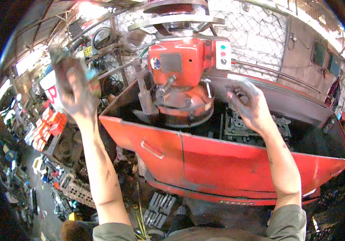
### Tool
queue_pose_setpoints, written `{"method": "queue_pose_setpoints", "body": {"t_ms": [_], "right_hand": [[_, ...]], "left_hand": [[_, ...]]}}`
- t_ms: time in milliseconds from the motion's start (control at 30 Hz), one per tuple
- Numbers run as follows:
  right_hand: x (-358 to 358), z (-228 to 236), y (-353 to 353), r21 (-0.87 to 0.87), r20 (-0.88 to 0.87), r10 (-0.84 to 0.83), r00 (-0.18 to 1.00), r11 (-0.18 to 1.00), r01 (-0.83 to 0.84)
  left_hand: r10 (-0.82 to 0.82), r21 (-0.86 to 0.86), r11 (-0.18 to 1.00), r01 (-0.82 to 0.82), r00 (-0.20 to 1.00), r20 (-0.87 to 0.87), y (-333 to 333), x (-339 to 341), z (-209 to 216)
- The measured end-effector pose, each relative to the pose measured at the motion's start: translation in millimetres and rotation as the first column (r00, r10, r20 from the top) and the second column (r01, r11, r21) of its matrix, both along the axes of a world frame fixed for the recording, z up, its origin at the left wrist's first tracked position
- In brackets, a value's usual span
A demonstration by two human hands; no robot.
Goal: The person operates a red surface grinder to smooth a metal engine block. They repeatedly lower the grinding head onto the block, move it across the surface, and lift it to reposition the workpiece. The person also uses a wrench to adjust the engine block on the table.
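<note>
My left hand [81,102], blackened with grime, is raised left of the red machine head [180,64]. Its thumb lies against a dark, oblong thing [65,70], smeared by motion, whose kind I cannot make out. Over the machine's red trough [220,156], my right hand [250,102] hovers with loosely bent fingers and a gap at the thumb; nothing shows in it. Beneath that hand sits a grey metal engine part with holes [236,124], partly hidden by my wrist. A round grinding-type head [186,110] hangs left of it.
A white control panel [223,55] with buttons and a knob is on the machine's right side. An upright metal rod [143,96] stands left of the head. Orange-red boxes [48,126] and an engine block [76,188] are at left. Metal pieces [160,207] lie on the floor.
</note>
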State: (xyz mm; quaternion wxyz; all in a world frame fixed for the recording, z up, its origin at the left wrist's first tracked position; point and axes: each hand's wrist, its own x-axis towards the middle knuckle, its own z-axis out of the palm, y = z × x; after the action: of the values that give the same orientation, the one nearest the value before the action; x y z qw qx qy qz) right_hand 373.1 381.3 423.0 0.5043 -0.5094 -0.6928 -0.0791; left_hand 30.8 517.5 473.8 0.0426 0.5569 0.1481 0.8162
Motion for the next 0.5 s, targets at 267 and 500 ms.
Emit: {"method": "queue_pose_setpoints", "body": {"t_ms": [267,500], "right_hand": [[44,69,194,-0.059,-0.408,-0.126,0.904,0.992,0.111],[83,100,308,0.059,-0.621,-0.029,0.783,0.995,0.084]], "left_hand": [[0.547,0.438,0.837,-0.327,0.519,-0.657,160,124,100],[0.597,0.477,0.794,-0.377,0.336,-0.728,207,137,124]]}}
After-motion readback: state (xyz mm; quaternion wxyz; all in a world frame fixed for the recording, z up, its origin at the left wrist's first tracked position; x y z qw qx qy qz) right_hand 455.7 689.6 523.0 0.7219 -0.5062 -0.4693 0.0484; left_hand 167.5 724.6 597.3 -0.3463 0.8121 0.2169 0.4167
